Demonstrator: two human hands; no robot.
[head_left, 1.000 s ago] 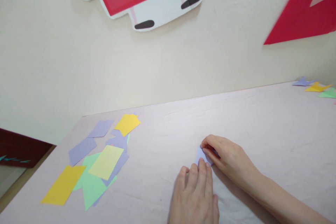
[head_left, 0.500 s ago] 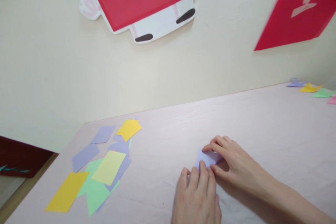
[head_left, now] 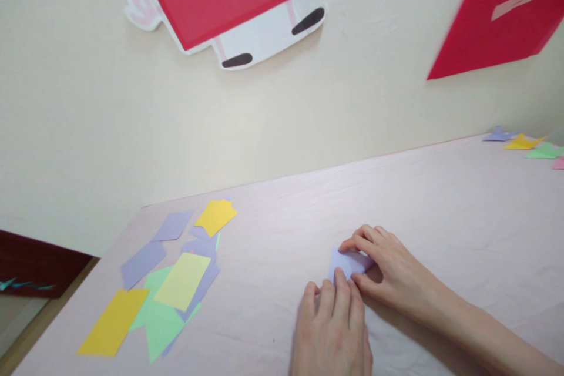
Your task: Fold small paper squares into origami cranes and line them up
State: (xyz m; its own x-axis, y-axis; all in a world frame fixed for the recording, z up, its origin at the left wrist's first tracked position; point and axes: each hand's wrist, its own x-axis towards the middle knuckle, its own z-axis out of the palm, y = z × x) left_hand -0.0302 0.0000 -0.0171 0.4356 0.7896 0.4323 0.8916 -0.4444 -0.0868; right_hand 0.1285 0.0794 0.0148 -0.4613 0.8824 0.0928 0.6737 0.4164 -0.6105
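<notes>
A small folded piece of purple paper (head_left: pixel 346 261) lies on the cloth-covered table, partly hidden by my fingers. From the near side, my left hand (head_left: pixel 332 320) holds it down, its fingertips pressed on the lower edge. My right hand (head_left: pixel 381 261) reaches in from the right and grips the paper's right part between thumb and fingers. The fingertips of both hands almost meet at the bottom edge of the paper.
To the left lie several loose paper sheets, among them a yellow sheet (head_left: pixel 113 323), a pale yellow sheet (head_left: pixel 183 281) and a green sheet (head_left: pixel 161 329). Small folded papers (head_left: pixel 524 141) stand at the far right. A wall (head_left: pixel 273 123) with red decorations rises behind the table.
The camera view has shifted slightly. Both hands stay on the purple paper in almost the same pose.
</notes>
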